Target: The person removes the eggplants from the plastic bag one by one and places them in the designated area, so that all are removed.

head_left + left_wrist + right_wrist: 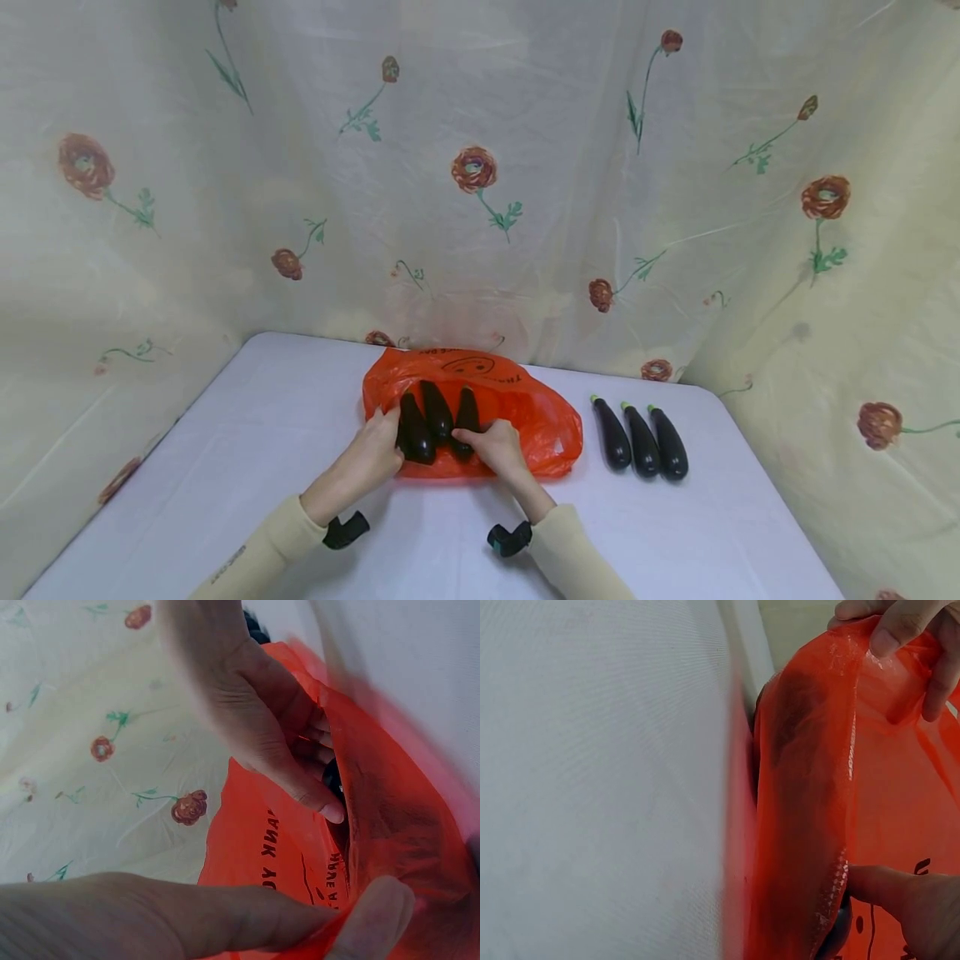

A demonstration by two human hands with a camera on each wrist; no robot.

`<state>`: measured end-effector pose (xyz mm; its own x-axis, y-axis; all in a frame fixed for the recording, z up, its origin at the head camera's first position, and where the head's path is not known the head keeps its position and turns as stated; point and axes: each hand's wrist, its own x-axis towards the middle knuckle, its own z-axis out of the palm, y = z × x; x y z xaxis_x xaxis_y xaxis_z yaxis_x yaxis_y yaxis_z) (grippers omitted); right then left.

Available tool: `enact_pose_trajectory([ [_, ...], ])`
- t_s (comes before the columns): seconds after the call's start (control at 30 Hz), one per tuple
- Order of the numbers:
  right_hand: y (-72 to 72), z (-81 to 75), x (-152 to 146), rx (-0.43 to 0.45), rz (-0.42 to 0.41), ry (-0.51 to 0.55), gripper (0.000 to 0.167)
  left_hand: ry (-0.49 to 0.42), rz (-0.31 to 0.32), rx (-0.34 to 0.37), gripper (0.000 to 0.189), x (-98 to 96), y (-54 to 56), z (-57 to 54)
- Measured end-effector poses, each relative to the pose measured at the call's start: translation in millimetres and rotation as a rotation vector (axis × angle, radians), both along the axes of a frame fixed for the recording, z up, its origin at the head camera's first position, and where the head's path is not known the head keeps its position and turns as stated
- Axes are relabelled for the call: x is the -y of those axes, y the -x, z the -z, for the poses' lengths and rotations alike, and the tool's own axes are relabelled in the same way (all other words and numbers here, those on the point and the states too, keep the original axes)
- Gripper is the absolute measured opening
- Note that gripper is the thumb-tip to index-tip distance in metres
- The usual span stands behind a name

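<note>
Head view shows me a crinkled red plastic bag (551,433) at the far edge of the white-covered table (420,542), with three long, glossy black eggplants (436,408) visible in its mouth. From my station I see the left hand (375,450) pinching the bag's left rim between thumb and finger, just beside the leftmost eggplant (417,433). The right hand (497,446) grips the rightmost eggplant (467,408) — thumb across its lower half, stem end toward the far edge. Three more eggplants (642,442) lie side by side near the table's far right corner — well apart from both hands.
</note>
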<state>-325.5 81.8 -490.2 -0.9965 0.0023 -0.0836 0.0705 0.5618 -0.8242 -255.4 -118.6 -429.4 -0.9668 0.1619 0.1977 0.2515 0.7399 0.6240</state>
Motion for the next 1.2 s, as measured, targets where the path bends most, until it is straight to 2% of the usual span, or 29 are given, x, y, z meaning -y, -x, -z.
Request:
enact_pose_trajectory([
  [0.2,-2.2,-3.5,-3,0.022,-0.016,0.041,0.04,0.011,0.0,0.0,0.047,1.2,-0.3,-1.0],
  [0.47,-4.5,-10.2,-4,0.025,0.001,0.034,0.039,0.013,0.001,0.002,0.048,2.0,-0.2,-3.4],
  [0.93,-9.4,-15.6,-18,0.103,0.02,0.093,0.035,0.026,-0.002,-0.011,0.053,0.4,-1.5,-2.1],
  [1.2,-12.6,-19.9,-29,0.151,0.004,0.119,0.032,0.031,-0.007,0.019,0.052,-0.4,-1.9,-3.0],
])
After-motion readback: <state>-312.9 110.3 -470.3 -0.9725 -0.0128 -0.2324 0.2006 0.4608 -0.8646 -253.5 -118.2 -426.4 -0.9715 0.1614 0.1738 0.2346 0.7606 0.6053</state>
